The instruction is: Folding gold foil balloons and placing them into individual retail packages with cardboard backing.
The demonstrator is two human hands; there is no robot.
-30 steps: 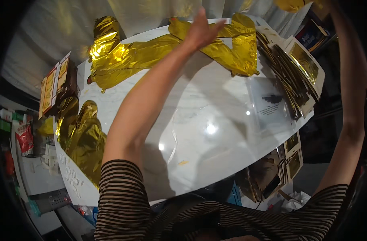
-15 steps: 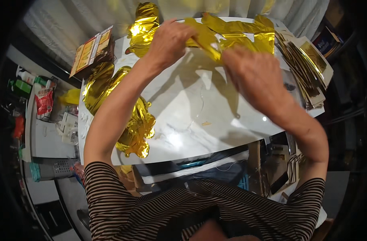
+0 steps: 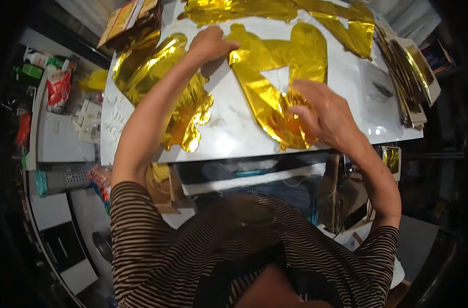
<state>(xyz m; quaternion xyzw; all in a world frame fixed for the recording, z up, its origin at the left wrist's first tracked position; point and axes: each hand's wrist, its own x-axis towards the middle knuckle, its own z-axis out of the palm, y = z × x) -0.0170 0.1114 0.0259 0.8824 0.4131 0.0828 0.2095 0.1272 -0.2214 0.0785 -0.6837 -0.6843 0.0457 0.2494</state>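
A flat gold foil balloon (image 3: 308, 54), shaped like a letter A with a triangular hole, lies spread on the white marbled table (image 3: 226, 110) in front of me. My left hand (image 3: 210, 45) is at its upper left corner, fingers closed on the foil edge there. Over the lower right part of the balloon, my right hand (image 3: 329, 113) has its fingers apart, resting on or just above the crinkled foil. More gold foil balloons (image 3: 185, 120) lie heaped beside my left forearm. Others (image 3: 236, 11) are laid flat along the far edge and at the far right (image 3: 359, 31).
A stack of flat packets (image 3: 405, 77) stands at the table's right edge, with a clear plastic sleeve (image 3: 380, 97) beside it. At the far left is a printed cardboard box (image 3: 126, 23). A side shelf on the left holds a red packet (image 3: 58, 84). Boxes are below the table's front edge.
The foil balloon held up between both hands is now laid flat on the table. My right hand has moved nearer and loosened. The view has shifted, with my left hand staying near the far side.
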